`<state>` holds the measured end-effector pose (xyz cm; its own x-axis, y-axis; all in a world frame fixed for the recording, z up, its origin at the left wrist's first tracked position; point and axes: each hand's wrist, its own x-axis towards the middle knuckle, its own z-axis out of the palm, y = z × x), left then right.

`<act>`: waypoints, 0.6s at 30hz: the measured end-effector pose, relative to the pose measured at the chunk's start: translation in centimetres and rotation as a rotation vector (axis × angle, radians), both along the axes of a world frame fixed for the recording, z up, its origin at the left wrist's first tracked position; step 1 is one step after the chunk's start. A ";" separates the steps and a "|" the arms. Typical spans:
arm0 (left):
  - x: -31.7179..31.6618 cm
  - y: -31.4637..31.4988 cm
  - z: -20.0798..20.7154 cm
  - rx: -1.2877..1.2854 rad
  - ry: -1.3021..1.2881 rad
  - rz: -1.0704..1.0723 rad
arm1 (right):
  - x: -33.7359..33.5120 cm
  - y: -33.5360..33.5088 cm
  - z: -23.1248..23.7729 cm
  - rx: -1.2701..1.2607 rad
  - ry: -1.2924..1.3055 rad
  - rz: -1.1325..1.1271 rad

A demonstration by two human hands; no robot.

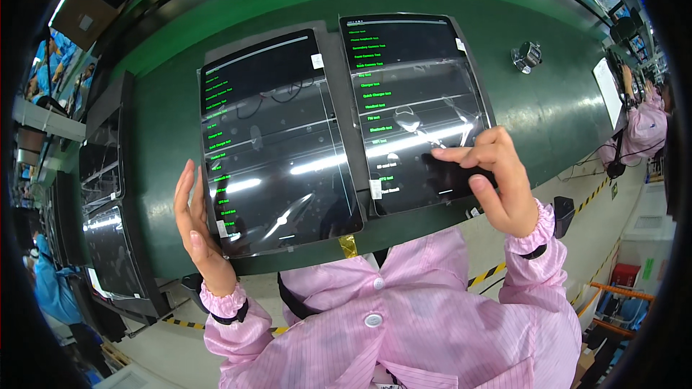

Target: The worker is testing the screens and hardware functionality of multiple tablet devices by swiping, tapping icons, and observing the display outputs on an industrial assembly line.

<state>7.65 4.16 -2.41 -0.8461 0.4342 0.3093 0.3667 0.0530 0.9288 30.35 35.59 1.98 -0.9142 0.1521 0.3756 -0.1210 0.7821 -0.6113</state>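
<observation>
Left hand [205, 245], right hand [508, 184] unclenched and empty, left tablet [274, 151] and right tablet [418, 94] laid side by side on green table [551, 119], silver object [528, 56] set rightward, more tablets [112, 252] ranged far left, right tablet's edge partly covered by hand, index finger [453, 153] extended, left fingers [184, 191] straightened beside left tablet.

2 tablets [277, 151] lie side by side on the table [569, 108].

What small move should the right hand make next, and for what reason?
Perhaps the right hand should lightly tap the right tablet: the extended index finger points at its lit screen, though contact is unclear; the left hand is at the edge of the left tablet.
</observation>
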 end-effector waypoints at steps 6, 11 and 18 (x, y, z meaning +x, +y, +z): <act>0.1 0.3 0.0 0.035 -0.066 -0.018 | 2.4 0.3 -0.8 0.035 0.059 -0.244; 0.3 0.6 0.4 -0.051 -0.067 0.001 | 4.1 -0.2 -3.9 -0.241 -0.025 -0.417; 2.2 1.2 0.6 0.078 -0.040 -0.111 | 3.9 1.9 -4.3 -0.178 0.052 -0.447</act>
